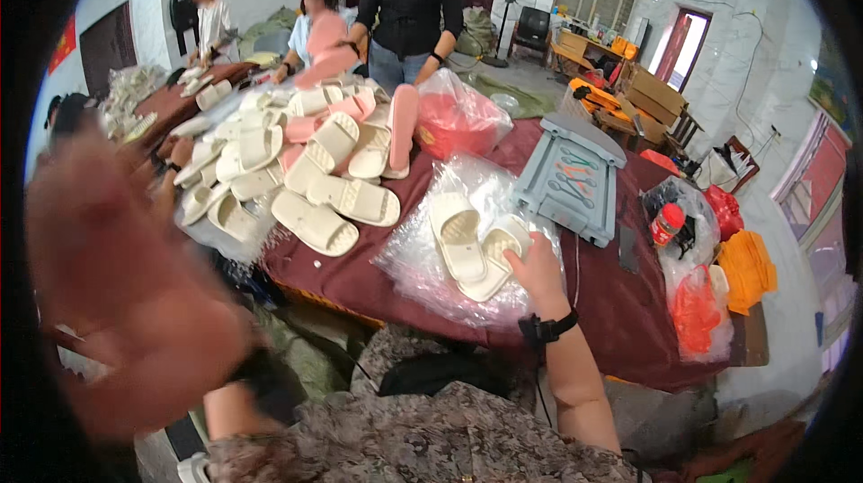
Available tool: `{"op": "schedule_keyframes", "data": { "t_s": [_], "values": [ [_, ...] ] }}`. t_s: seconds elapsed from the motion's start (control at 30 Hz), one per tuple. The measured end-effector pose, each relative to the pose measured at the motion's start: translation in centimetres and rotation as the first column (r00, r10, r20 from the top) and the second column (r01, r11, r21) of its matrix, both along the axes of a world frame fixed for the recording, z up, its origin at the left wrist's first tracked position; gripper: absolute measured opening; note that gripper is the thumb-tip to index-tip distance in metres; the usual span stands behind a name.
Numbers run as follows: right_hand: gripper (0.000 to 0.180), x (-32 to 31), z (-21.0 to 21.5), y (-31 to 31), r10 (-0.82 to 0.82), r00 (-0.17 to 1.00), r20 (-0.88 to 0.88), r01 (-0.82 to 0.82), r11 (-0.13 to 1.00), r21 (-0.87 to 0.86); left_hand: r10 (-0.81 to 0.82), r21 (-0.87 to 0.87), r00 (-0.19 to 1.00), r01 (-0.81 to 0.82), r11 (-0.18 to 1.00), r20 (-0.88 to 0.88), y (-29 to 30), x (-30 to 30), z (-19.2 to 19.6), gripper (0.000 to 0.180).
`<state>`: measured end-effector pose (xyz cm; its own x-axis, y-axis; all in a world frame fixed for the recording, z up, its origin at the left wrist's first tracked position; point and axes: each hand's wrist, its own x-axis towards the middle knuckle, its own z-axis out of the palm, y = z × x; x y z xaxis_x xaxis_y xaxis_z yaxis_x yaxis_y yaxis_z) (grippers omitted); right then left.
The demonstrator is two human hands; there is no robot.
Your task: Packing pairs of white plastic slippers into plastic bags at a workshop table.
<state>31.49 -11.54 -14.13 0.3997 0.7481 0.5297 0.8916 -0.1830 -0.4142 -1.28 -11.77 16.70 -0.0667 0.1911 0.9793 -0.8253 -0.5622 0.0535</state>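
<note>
Left hand point(148, 303) blurred left of plastic bags point(415, 258), grip unclear; right hand point(541, 273) pinched one of two cream slippers point(507, 237) atop.

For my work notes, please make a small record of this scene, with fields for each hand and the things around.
left hand: raised, blurred; grip unclear
right hand: holds a cream slipper
next to it: another cream slipper, over clear plastic
pile: cream and pink slippers, left of the plastic
beyond right hand: grey case
cover: dark red tablecloth
across table: person in black top
</note>
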Motion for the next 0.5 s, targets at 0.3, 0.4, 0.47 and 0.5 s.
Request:
{"op": "schedule_keyframes", "data": {
  "t_s": [0.3,0.4,0.47,0.5],
  "values": [
    [0.038,2.2,-3.1,3.5,-0.197,0.977,0.083,0.214,0.900,-0.380,0.776,0.649,-0.004,-0.551,0.524,-0.630,9.1,11.0,-33.7,0.086],
    [0.030,3.0,-0.6,3.5,-0.162,0.974,0.155,0.191,0.963,-0.192,0.698,0.712,-0.234,-0.449,0.540,-0.677,9.4,10.6,-37.5,0.088],
    [0.029,2.7,0.7,4.4,-0.157,0.977,0.146,0.181,0.968,-0.173,0.681,0.606,-0.065,-0.524,0.599,-0.729,10.0,9.3,-38.9,0.083],
    [0.034,3.2,0.7,4.7,-0.125,0.983,0.137,0.144,0.980,-0.137,0.675,0.541,0.036,-0.568,0.620,-0.737,10.0,8.9,-39.1,0.080]
  ]
}}
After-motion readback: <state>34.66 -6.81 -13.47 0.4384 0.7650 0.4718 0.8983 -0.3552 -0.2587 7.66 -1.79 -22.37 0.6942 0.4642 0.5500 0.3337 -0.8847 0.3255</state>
